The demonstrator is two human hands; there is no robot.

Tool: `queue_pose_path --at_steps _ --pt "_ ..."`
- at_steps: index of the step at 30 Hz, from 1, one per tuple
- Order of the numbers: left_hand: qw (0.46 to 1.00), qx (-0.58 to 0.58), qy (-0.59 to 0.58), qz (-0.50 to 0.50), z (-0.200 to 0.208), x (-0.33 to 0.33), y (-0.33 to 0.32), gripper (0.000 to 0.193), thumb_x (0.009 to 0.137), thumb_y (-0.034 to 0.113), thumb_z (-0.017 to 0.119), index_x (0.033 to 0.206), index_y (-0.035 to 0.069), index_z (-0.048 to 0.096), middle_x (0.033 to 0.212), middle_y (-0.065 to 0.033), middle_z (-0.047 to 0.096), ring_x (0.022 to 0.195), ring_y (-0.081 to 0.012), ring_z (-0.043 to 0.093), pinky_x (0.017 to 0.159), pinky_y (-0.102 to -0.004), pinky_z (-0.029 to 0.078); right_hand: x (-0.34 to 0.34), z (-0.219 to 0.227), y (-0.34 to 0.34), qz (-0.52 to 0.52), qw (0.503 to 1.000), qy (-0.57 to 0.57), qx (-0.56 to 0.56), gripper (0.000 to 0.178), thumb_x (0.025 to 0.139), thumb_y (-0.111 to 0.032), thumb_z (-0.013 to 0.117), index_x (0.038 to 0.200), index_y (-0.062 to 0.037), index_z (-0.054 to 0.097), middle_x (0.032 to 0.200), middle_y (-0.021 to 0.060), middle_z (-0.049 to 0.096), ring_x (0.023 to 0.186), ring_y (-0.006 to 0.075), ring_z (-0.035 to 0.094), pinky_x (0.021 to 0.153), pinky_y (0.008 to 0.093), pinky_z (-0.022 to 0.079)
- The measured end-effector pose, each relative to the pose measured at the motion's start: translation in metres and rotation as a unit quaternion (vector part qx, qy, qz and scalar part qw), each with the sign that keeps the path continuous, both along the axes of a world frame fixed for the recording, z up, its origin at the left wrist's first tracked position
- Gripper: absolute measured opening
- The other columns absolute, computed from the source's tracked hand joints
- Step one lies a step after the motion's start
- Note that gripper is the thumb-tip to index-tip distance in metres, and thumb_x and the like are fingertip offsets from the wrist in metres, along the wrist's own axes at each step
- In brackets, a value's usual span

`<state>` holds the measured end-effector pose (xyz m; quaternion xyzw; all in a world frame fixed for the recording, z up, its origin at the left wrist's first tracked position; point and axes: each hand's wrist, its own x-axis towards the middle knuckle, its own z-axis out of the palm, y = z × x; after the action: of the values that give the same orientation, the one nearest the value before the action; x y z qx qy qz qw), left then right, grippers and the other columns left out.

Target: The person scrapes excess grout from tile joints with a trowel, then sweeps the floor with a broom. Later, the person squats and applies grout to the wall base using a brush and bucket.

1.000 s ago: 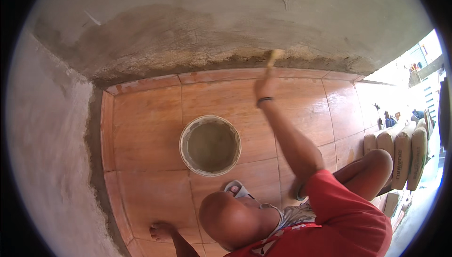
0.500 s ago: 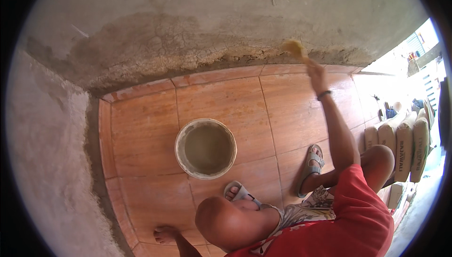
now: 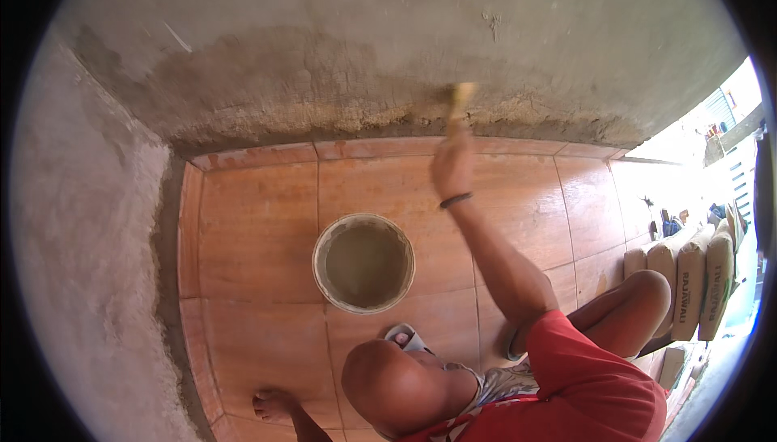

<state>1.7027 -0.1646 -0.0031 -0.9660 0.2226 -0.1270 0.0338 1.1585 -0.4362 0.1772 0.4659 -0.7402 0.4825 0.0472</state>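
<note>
My right hand [image 3: 453, 171], with a dark band at its wrist, is closed round the handle of a brush [image 3: 463, 95]. The blurred bristles are against the lower part of the grey wall [image 3: 558, 37], just above the tile skirting. A wide damp patch darkens the wall left of the brush. At the lower left, my left hand [image 3: 275, 404] rests on the orange floor tiles [image 3: 259, 240], fingers apart and holding nothing. Between the hands stands a round bucket [image 3: 318, 280] of greyish, cloudy liquid.
A second rough wall [image 3: 73, 240] meets the first at a corner on the left. Several filled sacks [image 3: 688, 296] stand on the right, near a bright opening. My bent knee [image 3: 380, 385] and a sandalled foot [image 3: 402, 337] are close to the bucket.
My right hand has swept the brush leftward along the wall's base, its forearm now slanting across the tiles. The left hand stays on the floor. The view has shifted slightly.
</note>
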Motion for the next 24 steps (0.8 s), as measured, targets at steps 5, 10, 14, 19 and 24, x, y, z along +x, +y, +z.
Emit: queue_pose_path --at_steps 5,10,14,19,24 --pt "0.996 -0.079 0.015 0.048 -0.030 0.011 0.009 0.041 0.095 0.044 0.036 0.114 0.012 0.054 0.114 -0.0110 0.050 0.103 -0.0336 0.049 0.082 -0.0475 0.043 0.042 0.039 0.004 0.273 0.961 -0.031 0.040 0.039 0.080 -0.002 0.050 0.119 0.0025 0.051 0.101 0.0281 0.059 0.090 0.0411 0.057 0.077 0.0457 0.047" --pt "0.996 -0.087 0.004 0.030 -0.024 0.030 0.020 0.044 0.095 0.045 0.035 0.114 0.010 0.054 0.115 -0.0117 0.051 0.104 -0.0325 0.049 0.083 -0.0471 0.042 -0.112 0.037 0.025 0.121 0.987 -0.079 0.066 0.030 0.086 -0.011 0.057 0.113 -0.0004 0.062 0.068 0.0057 0.061 0.065 0.0117 0.054 0.060 0.0307 0.046" --pt "1.000 -0.006 0.018 -0.021 -0.027 0.006 0.009 0.044 0.095 0.043 0.035 0.113 0.007 0.053 0.115 -0.0131 0.050 0.103 -0.0326 0.049 0.083 -0.0478 0.041 -0.217 0.028 0.114 -0.072 0.987 -0.119 0.077 0.035 0.085 -0.005 0.055 0.118 0.0046 0.055 0.087 0.0088 0.060 0.068 0.0126 0.054 0.063 0.0280 0.047" --pt "0.998 -0.067 -0.002 0.006 -0.011 0.015 0.004 0.041 0.096 0.040 0.035 0.112 0.006 0.054 0.112 -0.0148 0.051 0.099 -0.0341 0.049 0.082 -0.0482 0.040 -0.105 0.012 0.069 -0.121 0.985 -0.010 0.123 0.034 0.084 -0.006 0.047 0.115 0.0031 0.055 0.090 0.0227 0.064 0.077 0.0320 0.062 0.065 0.0399 0.048" --pt "0.997 -0.072 0.017 -0.014 -0.029 0.020 0.009 0.040 0.095 0.041 0.037 0.111 0.008 0.054 0.113 -0.0144 0.049 0.099 -0.0347 0.048 0.083 -0.0503 0.039 0.035 0.010 -0.003 0.129 0.983 0.113 0.062 0.030 0.081 -0.003 0.047 0.108 0.0024 0.057 0.094 0.0249 0.061 0.084 0.0426 0.058 0.072 0.0480 0.048"
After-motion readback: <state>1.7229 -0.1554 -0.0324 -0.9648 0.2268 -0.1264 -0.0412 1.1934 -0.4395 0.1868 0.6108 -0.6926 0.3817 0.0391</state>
